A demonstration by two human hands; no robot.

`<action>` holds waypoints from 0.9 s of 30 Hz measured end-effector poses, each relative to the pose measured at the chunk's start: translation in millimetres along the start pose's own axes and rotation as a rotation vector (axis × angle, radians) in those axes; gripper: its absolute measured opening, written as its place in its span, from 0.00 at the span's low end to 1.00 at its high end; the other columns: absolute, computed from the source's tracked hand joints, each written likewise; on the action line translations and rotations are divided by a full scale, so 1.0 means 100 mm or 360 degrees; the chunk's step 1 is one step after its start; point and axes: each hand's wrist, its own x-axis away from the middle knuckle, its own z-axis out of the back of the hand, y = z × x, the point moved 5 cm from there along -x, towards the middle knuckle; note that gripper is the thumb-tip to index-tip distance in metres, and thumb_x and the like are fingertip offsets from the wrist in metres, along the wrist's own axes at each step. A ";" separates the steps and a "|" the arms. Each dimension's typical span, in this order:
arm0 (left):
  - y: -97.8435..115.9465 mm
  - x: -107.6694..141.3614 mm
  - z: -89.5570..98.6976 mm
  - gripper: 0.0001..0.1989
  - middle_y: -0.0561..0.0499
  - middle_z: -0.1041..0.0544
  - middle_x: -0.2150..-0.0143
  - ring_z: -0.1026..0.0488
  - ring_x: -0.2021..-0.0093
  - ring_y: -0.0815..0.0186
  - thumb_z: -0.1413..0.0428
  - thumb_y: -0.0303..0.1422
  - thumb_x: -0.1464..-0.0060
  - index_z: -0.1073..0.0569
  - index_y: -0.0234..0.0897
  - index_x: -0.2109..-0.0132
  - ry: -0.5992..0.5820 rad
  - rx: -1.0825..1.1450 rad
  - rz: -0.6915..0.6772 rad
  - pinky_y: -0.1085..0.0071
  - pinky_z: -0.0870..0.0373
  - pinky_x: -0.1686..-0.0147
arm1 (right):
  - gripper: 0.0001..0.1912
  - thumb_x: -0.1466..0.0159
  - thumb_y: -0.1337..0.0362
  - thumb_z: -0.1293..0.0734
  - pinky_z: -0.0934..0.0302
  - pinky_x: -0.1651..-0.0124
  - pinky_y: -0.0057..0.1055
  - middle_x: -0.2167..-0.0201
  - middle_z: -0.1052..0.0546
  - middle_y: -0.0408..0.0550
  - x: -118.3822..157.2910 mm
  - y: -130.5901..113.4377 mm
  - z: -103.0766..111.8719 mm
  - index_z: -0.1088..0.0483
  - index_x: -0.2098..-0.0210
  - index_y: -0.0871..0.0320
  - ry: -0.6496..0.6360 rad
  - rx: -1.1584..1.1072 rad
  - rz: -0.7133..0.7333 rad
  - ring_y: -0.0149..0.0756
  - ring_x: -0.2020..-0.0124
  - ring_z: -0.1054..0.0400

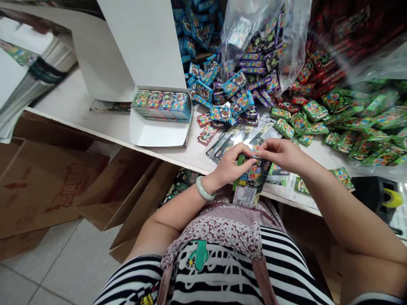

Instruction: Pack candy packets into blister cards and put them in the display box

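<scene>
Close to my body at the table edge is a dark printed packet [249,183] with green sides, colourful round pictures and a pale label panel near its bottom. My left hand [234,161], a pale bangle on its wrist, grips the packet's upper left side between thumb and fingers. At the packet's top edge, my right hand [282,153] pinches with thumb and forefinger. Both hands' fingertips nearly meet there, covering part of the edge. Beyond them lie flat, shiny dark packets [229,140], partly overlapping on the tabletop.
An open white box [159,132] holds rows of small packs at left. Loose blue packs [203,91], purple packs [252,63], red packs [327,59] and green packs [362,144] are heaped behind. A black tape dispenser [372,192] stands right. Cardboard boxes [47,186] sit below, left.
</scene>
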 end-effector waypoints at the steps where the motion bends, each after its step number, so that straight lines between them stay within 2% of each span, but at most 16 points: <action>1: -0.01 0.03 0.01 0.06 0.52 0.26 0.64 0.28 0.62 0.69 0.40 0.32 0.42 0.30 0.38 0.61 0.0012 0.0015 0.0017 0.70 0.30 0.59 | 0.18 0.50 0.51 0.24 0.48 0.70 0.28 0.76 0.29 0.41 -0.02 0.05 -0.03 0.31 0.73 0.56 -0.0066 -0.0165 -0.0072 0.29 0.74 0.39; 4: -0.11 0.19 0.00 0.15 0.48 0.25 0.56 0.26 0.56 0.67 0.39 0.35 0.43 0.31 0.39 0.50 -0.0045 0.0241 0.0243 0.68 0.27 0.55 | 0.19 0.56 0.57 0.22 0.43 0.69 0.28 0.74 0.27 0.40 -0.06 0.17 -0.15 0.31 0.70 0.56 -0.0287 -0.0616 -0.0356 0.30 0.73 0.35; 6: -0.16 0.36 -0.06 0.22 0.46 0.24 0.53 0.24 0.54 0.64 0.39 0.40 0.42 0.33 0.40 0.44 -0.0253 0.0503 0.0443 0.66 0.25 0.55 | 0.18 0.57 0.59 0.22 0.42 0.70 0.28 0.75 0.27 0.39 -0.05 0.20 -0.19 0.30 0.70 0.56 -0.0383 -0.0744 -0.0502 0.30 0.74 0.34; 8: -0.14 0.52 -0.04 0.23 0.46 0.22 0.56 0.22 0.57 0.63 0.40 0.46 0.42 0.31 0.38 0.45 -0.0457 0.0661 0.0575 0.65 0.23 0.57 | 0.17 0.55 0.58 0.23 0.39 0.69 0.28 0.74 0.25 0.41 -0.03 0.20 -0.18 0.29 0.70 0.56 -0.0401 -0.0735 -0.0534 0.31 0.72 0.33; 9: -0.09 0.57 0.03 0.23 0.46 0.22 0.58 0.22 0.58 0.62 0.41 0.47 0.41 0.29 0.37 0.46 -0.0483 0.0655 0.0603 0.65 0.23 0.57 | 0.17 0.54 0.56 0.23 0.38 0.67 0.29 0.72 0.24 0.42 -0.02 0.19 -0.15 0.28 0.69 0.55 -0.0362 -0.0708 -0.0506 0.32 0.70 0.31; 10: -0.03 0.59 0.17 0.22 0.46 0.21 0.59 0.22 0.58 0.62 0.42 0.48 0.40 0.28 0.36 0.48 -0.0443 0.0596 0.0597 0.65 0.22 0.57 | 0.17 0.52 0.53 0.23 0.36 0.64 0.30 0.68 0.22 0.44 -0.01 0.19 -0.09 0.27 0.68 0.54 -0.0299 -0.0684 -0.0435 0.34 0.67 0.29; 12: 0.16 0.53 0.59 0.21 0.46 0.21 0.57 0.22 0.56 0.61 0.43 0.47 0.39 0.27 0.36 0.47 -0.0214 0.0348 0.0464 0.65 0.22 0.55 | 0.20 0.49 0.45 0.25 0.33 0.58 0.35 0.62 0.21 0.46 0.01 0.20 0.07 0.25 0.63 0.50 -0.0095 -0.0675 -0.0222 0.40 0.59 0.27; 15: 0.51 0.29 1.49 0.18 0.47 0.21 0.52 0.23 0.51 0.61 0.44 0.44 0.37 0.28 0.41 0.45 0.0343 -0.0270 0.0019 0.63 0.24 0.50 | 0.18 0.47 0.41 0.27 0.33 0.52 0.42 0.60 0.22 0.51 0.08 0.33 0.32 0.23 0.63 0.43 0.0234 -0.0670 0.0007 0.46 0.55 0.26; 17: 0.57 0.09 2.06 0.19 0.45 0.23 0.48 0.24 0.47 0.60 0.46 0.42 0.36 0.31 0.41 0.42 0.0670 -0.0796 -0.0172 0.61 0.27 0.45 | 0.15 0.46 0.41 0.27 0.34 0.51 0.44 0.60 0.22 0.55 0.14 0.48 0.38 0.23 0.66 0.41 0.0355 -0.0640 0.0009 0.47 0.56 0.26; 18: 0.52 -0.02 2.27 0.19 0.44 0.23 0.47 0.25 0.45 0.59 0.47 0.41 0.35 0.31 0.40 0.41 0.0712 -0.1029 -0.0227 0.59 0.29 0.42 | 0.14 0.47 0.42 0.27 0.34 0.51 0.45 0.61 0.22 0.56 0.17 0.56 0.36 0.23 0.67 0.41 0.0377 -0.0606 -0.0013 0.47 0.57 0.25; 19: 0.41 -0.14 2.43 0.18 0.44 0.24 0.45 0.27 0.42 0.59 0.49 0.40 0.35 0.31 0.39 0.41 0.0669 -0.1217 -0.0252 0.58 0.32 0.39 | 0.15 0.47 0.41 0.27 0.33 0.51 0.46 0.61 0.22 0.56 0.20 0.62 0.32 0.23 0.66 0.41 0.0369 -0.0562 -0.0040 0.48 0.57 0.25; 21: 0.07 -0.36 2.62 0.18 0.42 0.25 0.41 0.31 0.37 0.58 0.52 0.35 0.35 0.29 0.38 0.42 0.0491 -0.1457 -0.0236 0.56 0.37 0.34 | 0.19 0.50 0.41 0.25 0.31 0.50 0.49 0.62 0.21 0.54 0.25 0.71 0.21 0.23 0.66 0.44 0.0325 -0.0483 -0.0077 0.51 0.57 0.25; 24: -0.49 -0.51 2.71 0.19 0.39 0.26 0.40 0.32 0.35 0.59 0.55 0.30 0.37 0.27 0.33 0.44 0.0231 -0.1612 -0.0056 0.53 0.42 0.32 | 0.22 0.50 0.41 0.25 0.29 0.49 0.49 0.63 0.20 0.52 0.32 0.75 0.02 0.23 0.65 0.48 0.0208 -0.0435 -0.0065 0.49 0.57 0.24; 27: -0.87 -0.47 2.71 0.23 0.39 0.28 0.37 0.36 0.32 0.58 0.55 0.26 0.42 0.29 0.31 0.42 0.0030 -0.1719 0.0143 0.50 0.47 0.30 | 0.21 0.48 0.41 0.26 0.27 0.50 0.44 0.63 0.20 0.51 0.39 0.74 -0.05 0.23 0.65 0.49 0.0172 -0.0416 -0.0035 0.46 0.58 0.23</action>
